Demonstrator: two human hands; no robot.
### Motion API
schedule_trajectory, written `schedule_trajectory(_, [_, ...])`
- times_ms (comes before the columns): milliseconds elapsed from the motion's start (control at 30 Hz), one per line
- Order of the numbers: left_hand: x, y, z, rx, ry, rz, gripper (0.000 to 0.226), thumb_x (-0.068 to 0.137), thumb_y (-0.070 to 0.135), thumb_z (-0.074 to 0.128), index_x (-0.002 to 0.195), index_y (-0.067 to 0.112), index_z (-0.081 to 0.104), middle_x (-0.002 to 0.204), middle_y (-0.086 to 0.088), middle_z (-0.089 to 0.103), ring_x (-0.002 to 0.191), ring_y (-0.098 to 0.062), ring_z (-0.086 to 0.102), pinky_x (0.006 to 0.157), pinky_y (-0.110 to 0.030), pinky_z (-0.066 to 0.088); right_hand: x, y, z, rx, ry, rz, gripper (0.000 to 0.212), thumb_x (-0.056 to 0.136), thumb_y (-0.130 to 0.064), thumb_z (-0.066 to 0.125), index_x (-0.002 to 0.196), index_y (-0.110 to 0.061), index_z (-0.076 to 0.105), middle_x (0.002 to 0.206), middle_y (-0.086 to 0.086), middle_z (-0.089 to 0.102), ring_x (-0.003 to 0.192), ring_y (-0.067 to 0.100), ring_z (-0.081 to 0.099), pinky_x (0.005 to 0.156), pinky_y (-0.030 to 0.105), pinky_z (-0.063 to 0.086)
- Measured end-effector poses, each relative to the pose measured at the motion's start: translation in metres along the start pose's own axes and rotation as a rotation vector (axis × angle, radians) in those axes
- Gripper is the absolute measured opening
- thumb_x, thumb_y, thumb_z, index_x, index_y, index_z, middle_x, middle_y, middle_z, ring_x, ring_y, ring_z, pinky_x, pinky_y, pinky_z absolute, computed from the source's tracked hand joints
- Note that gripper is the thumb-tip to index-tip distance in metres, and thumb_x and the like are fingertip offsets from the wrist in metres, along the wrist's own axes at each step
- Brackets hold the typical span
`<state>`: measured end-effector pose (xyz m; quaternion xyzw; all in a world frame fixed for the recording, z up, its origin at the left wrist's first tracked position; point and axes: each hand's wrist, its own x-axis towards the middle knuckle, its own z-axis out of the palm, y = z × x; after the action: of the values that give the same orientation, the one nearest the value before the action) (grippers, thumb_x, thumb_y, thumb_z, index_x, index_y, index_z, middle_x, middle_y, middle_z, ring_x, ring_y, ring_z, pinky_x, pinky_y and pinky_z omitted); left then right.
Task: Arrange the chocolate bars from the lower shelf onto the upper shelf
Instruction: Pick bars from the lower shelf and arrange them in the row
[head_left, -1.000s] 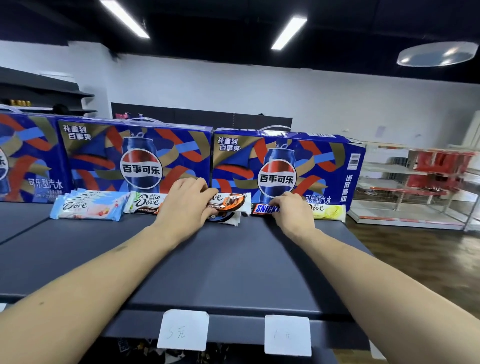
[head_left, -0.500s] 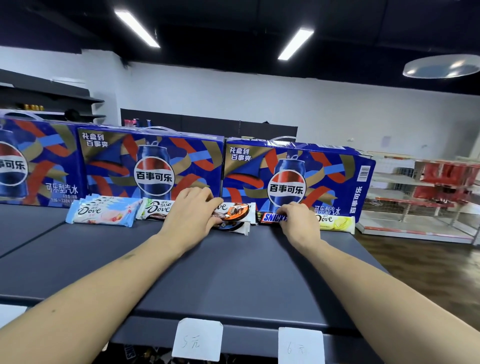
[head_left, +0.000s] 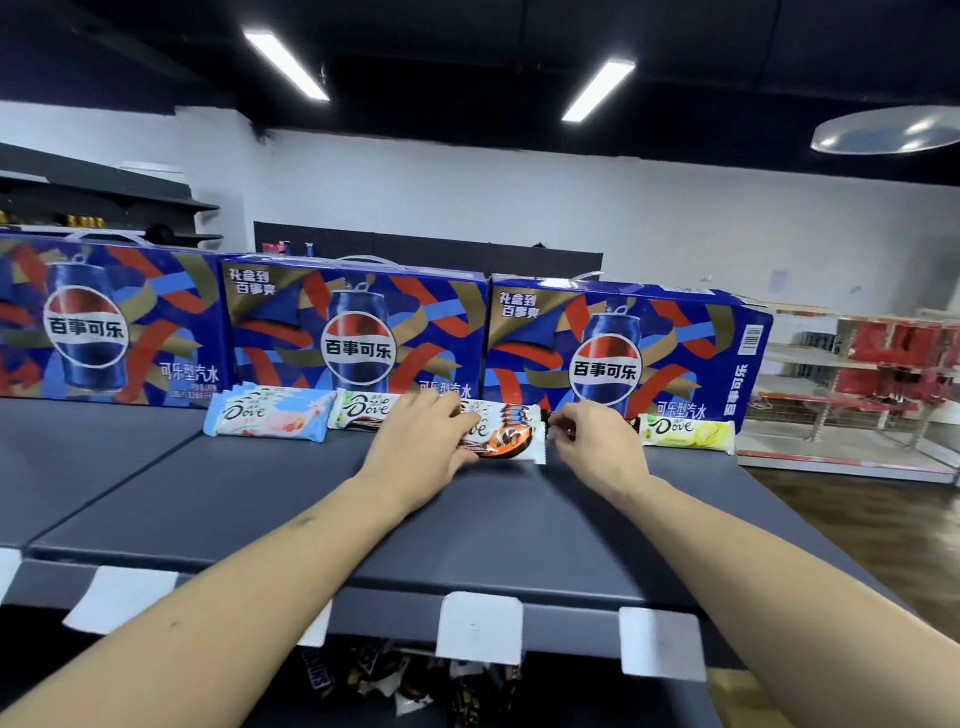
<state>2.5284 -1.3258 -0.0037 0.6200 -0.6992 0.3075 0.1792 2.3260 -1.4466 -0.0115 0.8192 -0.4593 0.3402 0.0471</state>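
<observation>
A row of chocolate bars lies at the back of the dark upper shelf (head_left: 467, 519): a pale blue Dove stack (head_left: 270, 418), a white-green Dove stack (head_left: 363, 410), a white-orange Dove stack (head_left: 506, 434), a Snickers bar and a yellow Dove bar (head_left: 685, 434). My left hand (head_left: 421, 441) rests on the left part of the white-orange stack, fingers bent over it. My right hand (head_left: 597, 441) pinches the end of the Snickers bar (head_left: 553, 420), most of which it hides. More bars (head_left: 415, 680) lie on the dim lower shelf.
Three blue Pepsi gift boxes (head_left: 358, 332) stand right behind the bars like a wall. White price tags (head_left: 478, 629) hang on the shelf's front edge. A pale shelving rack with red packs (head_left: 883, 374) stands across the wooden floor at the right.
The camera has tilted down, so the lower shelf's bars show. My right hand has shifted left along the Snickers bar to its end beside the white-orange stack. My left hand stays on that stack.
</observation>
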Motion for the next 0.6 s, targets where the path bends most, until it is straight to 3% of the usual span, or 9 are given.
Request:
schedule_trajectory(100, [-0.015,-0.011,-0.005,-0.075,-0.035,-0.025,0.044,0.089,0.047,0.059,0.127,0.026,0.058,0.108,0.001,0.054,0.105,-0.021,0.048,0.089,-0.033,0.035,-0.008,-0.025,0.001,-0.007,0.006,0.007,0.016,0.090,-0.026,0.054,0.090,-0.022,0.069,0.092,-0.006,0.070,0.087,0.019,0.063,0.069,0.035,0.053])
schedule_trajectory(300, [-0.057,-0.064,-0.020,-0.117,-0.109,-0.065,0.047,0.089,0.048,0.058,0.133,0.031,0.053,0.117,0.002,0.052,0.112,-0.020,0.045,0.091,-0.032,0.034,-0.020,-0.082,0.008,-0.063,-0.017,0.058,0.019,0.089,-0.027,0.052,0.084,-0.020,0.069,0.088,-0.001,0.071,0.084,0.024,0.062,0.066,0.034,0.052])
schedule_trajectory(600, [-0.066,-0.103,-0.017,-0.135,-0.122,-0.100,0.038,0.087,0.037,0.062,0.124,0.030,0.061,0.110,0.002,0.054,0.108,-0.021,0.049,0.088,-0.033,0.037,-0.028,-0.142,0.020,-0.063,-0.058,0.106,0.020,0.090,-0.025,0.050,0.086,-0.020,0.068,0.086,-0.004,0.069,0.082,0.020,0.060,0.066,0.033,0.052])
